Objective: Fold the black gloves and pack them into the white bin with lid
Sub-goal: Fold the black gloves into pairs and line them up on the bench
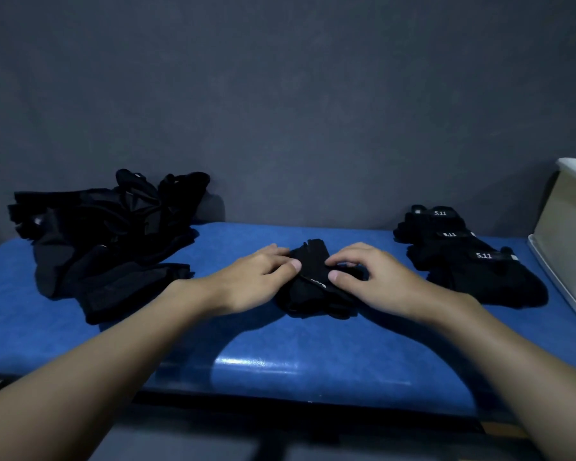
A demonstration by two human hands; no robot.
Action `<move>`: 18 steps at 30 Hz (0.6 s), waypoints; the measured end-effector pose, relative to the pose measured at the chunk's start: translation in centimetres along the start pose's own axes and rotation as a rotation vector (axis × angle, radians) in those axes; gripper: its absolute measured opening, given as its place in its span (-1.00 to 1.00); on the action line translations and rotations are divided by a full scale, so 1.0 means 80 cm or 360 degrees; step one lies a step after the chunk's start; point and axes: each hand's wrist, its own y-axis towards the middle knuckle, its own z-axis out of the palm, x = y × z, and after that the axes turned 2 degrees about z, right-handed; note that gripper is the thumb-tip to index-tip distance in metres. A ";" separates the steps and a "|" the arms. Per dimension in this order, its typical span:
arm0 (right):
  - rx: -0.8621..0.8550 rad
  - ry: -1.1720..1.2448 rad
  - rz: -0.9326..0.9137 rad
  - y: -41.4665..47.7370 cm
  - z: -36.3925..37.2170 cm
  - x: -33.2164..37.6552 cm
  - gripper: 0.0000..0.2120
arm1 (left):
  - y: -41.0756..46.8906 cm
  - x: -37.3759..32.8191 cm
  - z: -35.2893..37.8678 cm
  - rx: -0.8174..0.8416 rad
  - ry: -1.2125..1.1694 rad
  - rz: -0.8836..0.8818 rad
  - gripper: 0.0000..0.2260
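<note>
Both hands are working on a single black glove [313, 294] that is lying near the middle of the blue tabletop [280, 361], a little toward its back edge. The left hand [256, 277] is pinching the glove's left side, thumb tip pressing against the fabric and fingers curling over the edge. The right hand [369, 277] is gripping the right side, fingers bent down onto the cloth with the thumb closing in beneath them. The glove is bunching between the two hands, its short finger ends pointing toward the grey wall [280, 94] behind. At the back left corner a pile of loose gloves [107, 234] is sprawling in a heap, partly leaning against the wall. Toward the back right a stack of folded gloves [463, 261] is sitting in overlapping layers, small white "5.11" labels showing on top. The white bin [569, 227] is standing at the right edge, cut off by the frame, just beside that stack but apart from it. A flat white piece [559, 274] is showing at its foot; whether that is the lid cannot be told.
</note>
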 end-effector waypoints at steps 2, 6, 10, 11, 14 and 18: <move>0.0007 -0.0049 -0.0002 -0.001 0.000 0.000 -0.58 | 0.001 -0.002 -0.001 -0.0145 0.0016 0.0006 -0.63; 0.0068 -0.0109 0.0022 0.000 0.001 -0.001 -0.65 | 0.004 0.009 -0.006 -0.0417 0.0067 -0.0064 -0.75; 0.0096 -0.0063 0.0007 0.004 0.004 -0.001 -0.60 | 0.010 0.016 -0.010 -0.0475 0.0022 -0.0280 -0.63; 0.0092 -0.0036 -0.0005 0.005 0.004 0.000 -0.57 | 0.011 0.016 -0.012 -0.0482 -0.0007 -0.0285 -0.62; 0.0064 0.0057 -0.0005 0.006 0.005 0.003 -0.50 | 0.014 0.014 -0.015 -0.0500 -0.0140 -0.0203 -0.75; 0.0026 0.0121 0.0022 0.007 0.006 0.007 -0.44 | 0.012 0.006 -0.015 -0.0518 -0.0205 -0.0195 -0.72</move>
